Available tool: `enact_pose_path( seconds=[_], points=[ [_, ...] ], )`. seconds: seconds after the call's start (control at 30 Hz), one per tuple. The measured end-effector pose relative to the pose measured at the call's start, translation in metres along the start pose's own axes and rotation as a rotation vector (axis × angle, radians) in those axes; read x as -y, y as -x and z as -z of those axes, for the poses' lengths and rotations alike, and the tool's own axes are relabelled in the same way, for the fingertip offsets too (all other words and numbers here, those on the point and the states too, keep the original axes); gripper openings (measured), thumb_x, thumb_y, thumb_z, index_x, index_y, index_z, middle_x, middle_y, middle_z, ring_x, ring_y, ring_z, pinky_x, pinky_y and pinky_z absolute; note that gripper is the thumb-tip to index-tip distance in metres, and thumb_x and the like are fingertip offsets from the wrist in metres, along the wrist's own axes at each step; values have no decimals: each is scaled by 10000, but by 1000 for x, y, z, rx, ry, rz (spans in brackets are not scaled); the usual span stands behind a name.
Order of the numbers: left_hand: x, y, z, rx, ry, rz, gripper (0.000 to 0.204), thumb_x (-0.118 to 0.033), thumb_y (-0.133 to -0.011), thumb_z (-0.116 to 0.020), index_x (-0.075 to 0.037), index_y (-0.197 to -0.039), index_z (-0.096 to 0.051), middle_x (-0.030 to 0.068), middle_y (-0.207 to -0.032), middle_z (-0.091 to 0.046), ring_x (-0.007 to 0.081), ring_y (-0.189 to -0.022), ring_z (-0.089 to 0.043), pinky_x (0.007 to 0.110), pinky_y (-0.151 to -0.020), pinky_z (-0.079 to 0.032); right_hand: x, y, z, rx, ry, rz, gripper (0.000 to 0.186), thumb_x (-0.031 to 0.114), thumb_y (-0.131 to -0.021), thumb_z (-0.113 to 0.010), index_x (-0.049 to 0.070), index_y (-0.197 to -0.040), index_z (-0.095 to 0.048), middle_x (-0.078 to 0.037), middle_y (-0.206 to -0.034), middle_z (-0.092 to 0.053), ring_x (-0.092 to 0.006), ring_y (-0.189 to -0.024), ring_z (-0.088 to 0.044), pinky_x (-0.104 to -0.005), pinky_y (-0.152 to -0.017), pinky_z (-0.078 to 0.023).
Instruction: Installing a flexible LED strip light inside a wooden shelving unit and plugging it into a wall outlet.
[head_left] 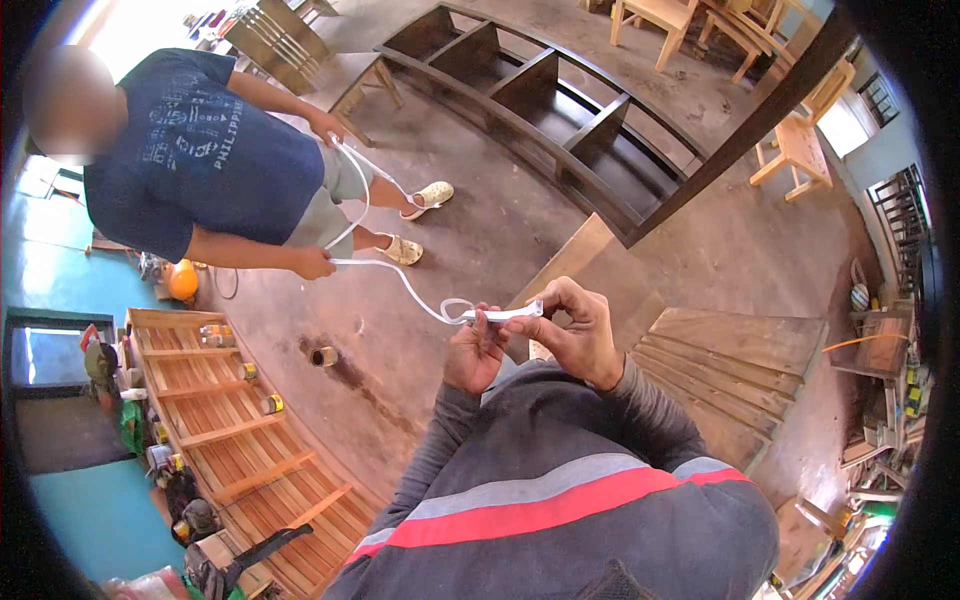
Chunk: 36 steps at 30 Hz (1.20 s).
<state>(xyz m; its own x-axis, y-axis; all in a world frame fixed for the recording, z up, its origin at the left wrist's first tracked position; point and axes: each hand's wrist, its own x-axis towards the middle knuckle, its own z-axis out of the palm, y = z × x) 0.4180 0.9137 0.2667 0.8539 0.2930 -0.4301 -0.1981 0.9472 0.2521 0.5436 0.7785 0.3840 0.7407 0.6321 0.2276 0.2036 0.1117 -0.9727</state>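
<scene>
A white, flat, flexible strip [400, 275] runs between me and another person across from me. Its near end is pinched in front of my chest, where a small loop of it curls over beside my fingers. My left hand [474, 358] is closed on the strip a little back from the end. Thumb and fingers of my right hand [585, 335] grip the strip close to its tip. The other person [210, 160], in a dark blue shirt and light shorts, holds the strip in both hands, with slack hanging between them. Exactly what kind of strip it is I cannot tell.
A dark wooden frame with compartments [525, 90] lies ahead. Slatted wooden panels rest at the left [240, 420] and the right [715, 375]. A tin can [323, 356] stands on the floor. Light wooden chairs [795, 150] are at the far right.
</scene>
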Motion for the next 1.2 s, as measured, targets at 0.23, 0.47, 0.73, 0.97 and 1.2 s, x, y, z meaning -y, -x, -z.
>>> enact_pose_path(
  seconds=[0.23, 0.47, 0.73, 0.97, 1.2],
  points=[
    [1, 2, 0, 30, -10, -18, 169, -189, -949, -568, -81, -1078, -586, 64, -1041, -640, 179, -910, -614, 317, -779, -536, 7, 1, 1, 54, 6, -70, 244, 144, -759, -810, 34, -788, -595, -11, -699, -608, -56, -650, -550, -224, -575, -437],
    [1, 4, 7, 4, 77, -32, 152, -171, -943, -578, -91, -1067, -612, 57, -1030, -649, 182, -898, -612, 332, -782, -520, 10, 0, -2, 89, 5, -17, 193, 162, -823, -758, 26, -844, -623, -8, -638, -593, -36, -579, -506, -228, -494, -410],
    [0, 6, 9, 49, 79, -51, 156, -164, -948, -565, -84, -1070, -620, 53, -1012, -653, 178, -853, -597, 326, -770, -473, 13, 1, -2, 100, -88, -146, 159, 152, -862, -712, 15, -896, -640, -20, -651, -608, -44, -590, -524, -231, -516, -423],
    [-1, 5, 6, 88, 141, -21, 150, -166, -955, -554, -77, -1062, -609, 51, -998, -618, 161, -830, -562, 315, -749, -459, 10, 0, -1, 90, -3, -80, 130, 146, -862, -709, 31, -891, -658, -27, -712, -646, -52, -627, -539, -229, -561, -441],
    [0, 3, 14, 72, 205, -11, 162, -173, -954, -555, -74, -1079, -587, 44, -979, -597, 145, -795, -530, 306, -715, -441, 6, 1, -1, 90, -14, -68, 128, 134, -862, -707, 23, -894, -652, -30, -712, -646, -45, -635, -537, -231, -562, -447]
  ],
)
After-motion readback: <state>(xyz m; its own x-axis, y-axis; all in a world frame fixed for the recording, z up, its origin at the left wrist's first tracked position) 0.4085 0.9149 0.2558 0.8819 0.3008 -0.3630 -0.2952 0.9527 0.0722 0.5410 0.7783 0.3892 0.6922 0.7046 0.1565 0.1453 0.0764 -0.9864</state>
